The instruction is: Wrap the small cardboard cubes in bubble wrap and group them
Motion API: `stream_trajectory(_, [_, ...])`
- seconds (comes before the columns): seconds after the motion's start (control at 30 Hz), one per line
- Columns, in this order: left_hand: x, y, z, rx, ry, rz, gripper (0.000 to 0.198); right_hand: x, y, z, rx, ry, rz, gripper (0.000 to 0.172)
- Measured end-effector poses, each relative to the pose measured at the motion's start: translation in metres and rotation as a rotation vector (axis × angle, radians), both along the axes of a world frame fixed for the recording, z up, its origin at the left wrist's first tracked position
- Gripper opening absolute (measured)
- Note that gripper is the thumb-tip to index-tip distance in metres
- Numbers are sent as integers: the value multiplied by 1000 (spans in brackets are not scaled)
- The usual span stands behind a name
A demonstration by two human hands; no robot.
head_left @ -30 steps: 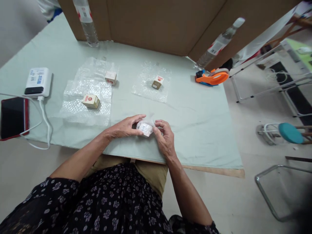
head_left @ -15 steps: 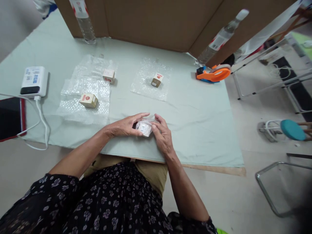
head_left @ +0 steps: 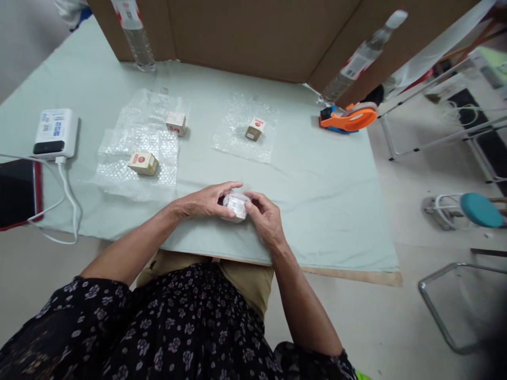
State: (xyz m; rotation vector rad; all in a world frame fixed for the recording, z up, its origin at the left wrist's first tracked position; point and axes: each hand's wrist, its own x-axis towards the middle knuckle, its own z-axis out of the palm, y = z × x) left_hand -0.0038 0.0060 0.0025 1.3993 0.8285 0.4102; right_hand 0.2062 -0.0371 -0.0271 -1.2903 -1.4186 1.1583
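In the head view, both forearms reach forward from the near edge of the desk point(head_left: 336, 221), wrists low over its pale green cloth. The left hand point(head_left: 206, 202) comes in from the side with its thumb along the near side of a small wrapped package point(head_left: 236, 207) and its fingers curved around the far side, gripping the package's left end. The right hand point(head_left: 266, 217) angles up and inward, thumb and bent forefinger pinching the clear wrap at the package's right end. The package sits between the two hands, close to the near edge; the fingers partly hide it.

Beyond the left forearm, bubble wrap point(head_left: 132, 119) lies flat in overlapping pieces, bearing a cream box point(head_left: 143, 163) and, farther back, a second small box point(head_left: 176, 123). Straight ahead of the hands, a third box point(head_left: 255, 129) stands on a separate bubble wrap sheet point(head_left: 233, 142). An orange tape dispenser point(head_left: 350, 119) is at the far right, near a water bottle point(head_left: 354, 66). Another bottle point(head_left: 138, 45) stands at far left; an upright cardboard panel point(head_left: 245, 39) closes off the far side. A white power bank point(head_left: 56, 132) and a red-edged phone point(head_left: 18, 192) lie at left, with a white cable point(head_left: 71, 195) looping beside them.
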Motion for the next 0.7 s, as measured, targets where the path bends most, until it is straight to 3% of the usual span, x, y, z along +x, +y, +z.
stream_trajectory(0.23, [8, -5, -7, -67, -91, 205, 96, 1, 14, 3, -38, 16, 25, 34])
stream_trajectory(0.4, [8, -3, -7, -53, -105, 191, 91, 3, 32, 10, 7, -20, 36, 37])
stream_trajectory(0.53, [7, 0, -7, -42, -133, 160, 89, 0, 43, 19, 117, -51, 42, 24])
stream_trajectory(0.7, [8, 0, -12, -26, -130, 197, 84, -6, 36, 27, 234, -191, -10, 20])
